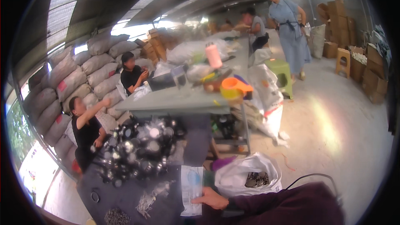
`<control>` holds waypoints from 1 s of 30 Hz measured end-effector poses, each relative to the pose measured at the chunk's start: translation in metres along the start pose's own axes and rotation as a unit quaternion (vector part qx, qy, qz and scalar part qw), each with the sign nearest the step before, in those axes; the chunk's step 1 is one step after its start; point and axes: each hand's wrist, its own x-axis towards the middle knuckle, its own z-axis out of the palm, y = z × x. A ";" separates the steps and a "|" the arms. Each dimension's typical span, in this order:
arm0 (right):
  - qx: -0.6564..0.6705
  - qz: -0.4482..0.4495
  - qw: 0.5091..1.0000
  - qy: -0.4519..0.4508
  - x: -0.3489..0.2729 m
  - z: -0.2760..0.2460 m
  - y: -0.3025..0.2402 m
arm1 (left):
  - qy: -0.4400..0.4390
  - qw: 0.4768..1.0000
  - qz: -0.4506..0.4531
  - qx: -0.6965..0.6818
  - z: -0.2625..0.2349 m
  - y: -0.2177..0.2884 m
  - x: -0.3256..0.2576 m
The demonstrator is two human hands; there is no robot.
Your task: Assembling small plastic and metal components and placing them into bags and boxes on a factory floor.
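Nearest the camera, one hand [213, 199] in a dark maroon sleeve [283, 206] rests on a flat clear packet [191, 189] with a blue mark. By the way the forearm enters from the lower right, it is probably the right hand, though the view does not settle this. Fingers lie extended and together, pressing on the packet's right edge rather than closed around it; this pins the packet flat on the dark table [125, 200]. No other hand of the wearer is in view.

Left of the packet lies a small heap of pale thin pieces [148, 200], within reach. Beyond it sits a large pile of dark and shiny round parts [139, 148], kept central on the table so that both the wearer and the seated person in black [85, 131] at the left can reach it. An open white bag [248, 177] holding dark pieces stands just right of the packet, mouth up for access.

Farther back, a long grey table [183, 98] carries an orange jug [233, 88], a pink bottle [213, 55] and bags. Another seated person [132, 75] works beside it. Stacked sacks [79, 75] line the left wall. A standing person in blue [289, 29] is at the far right, near cardboard boxes [339, 21].
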 end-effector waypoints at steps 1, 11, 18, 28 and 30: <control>0.001 0.002 1.000 -0.001 0.001 -0.001 0.001 | -0.001 1.000 0.000 0.001 -0.001 0.000 0.002; -0.013 -0.010 1.000 0.001 0.009 0.007 -0.024 | -0.039 0.995 -0.085 0.046 0.011 0.059 -0.043; -0.048 -0.101 0.994 -0.008 0.030 0.009 -0.050 | 0.010 0.998 -0.026 0.050 0.017 0.044 -0.034; -0.022 -0.090 0.995 -0.025 0.029 0.018 -0.039 | 0.034 0.997 -0.026 0.058 0.017 0.049 -0.046; -0.023 -0.086 0.996 -0.032 0.033 0.018 -0.035 | 0.013 0.998 -0.012 0.065 0.019 0.057 -0.054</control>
